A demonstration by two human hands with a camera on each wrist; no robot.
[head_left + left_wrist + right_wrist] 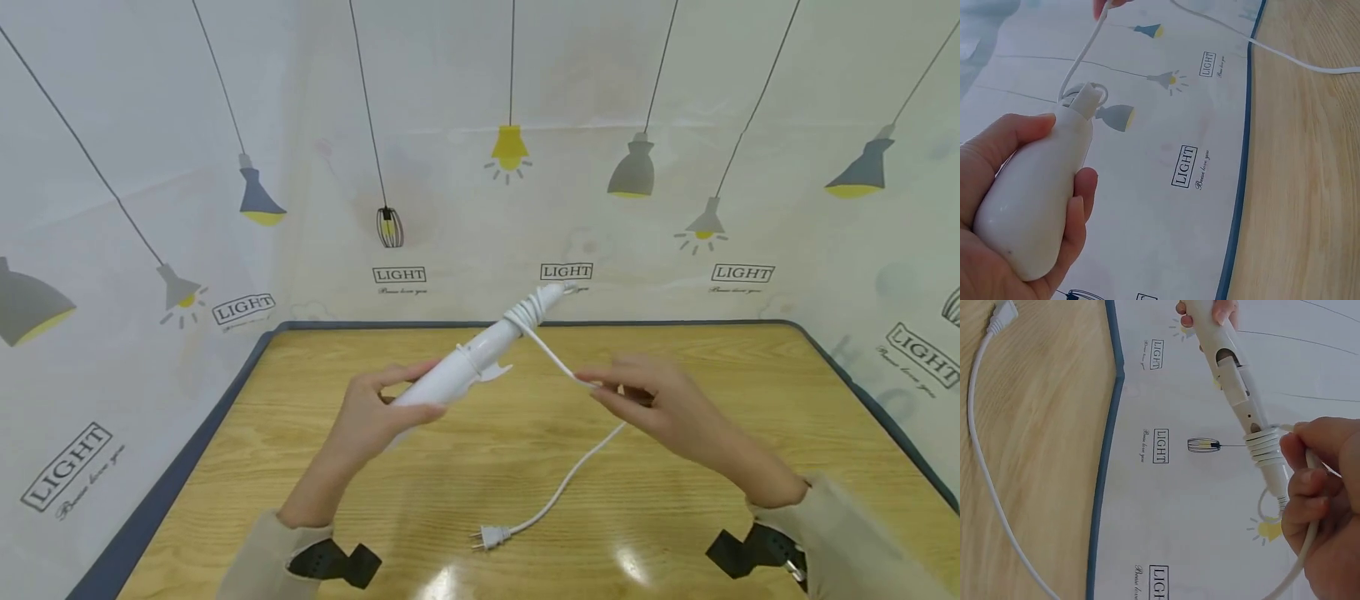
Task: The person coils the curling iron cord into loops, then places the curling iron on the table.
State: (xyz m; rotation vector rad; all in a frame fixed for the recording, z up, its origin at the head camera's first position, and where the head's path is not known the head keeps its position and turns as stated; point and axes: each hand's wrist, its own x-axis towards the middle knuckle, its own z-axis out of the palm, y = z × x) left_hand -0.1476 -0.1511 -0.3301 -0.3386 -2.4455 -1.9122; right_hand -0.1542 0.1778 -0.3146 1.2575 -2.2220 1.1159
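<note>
My left hand [367, 417] grips the thick end of a white curling iron [446, 377], tilted with its narrow handle end up and to the right. A small lever [491, 372] sticks out from its underside. Several turns of white power cord [1264, 447] lie wound around the handle near the cord's exit. Beyond the coils, my right hand [656, 404] pinches the cord between thumb and fingers, with the stretch up to the handle pulled straight. From that hand the loose length runs down to a two-prong plug [493, 537].
A wood-grain tabletop [300, 475] lies beneath both hands, edged by a dark blue border [198, 425]. Behind and beside it stand pale walls printed with hanging lamps and the word LIGHT [399, 275]. Dark straps with black blocks [363, 567] sit on both wrists.
</note>
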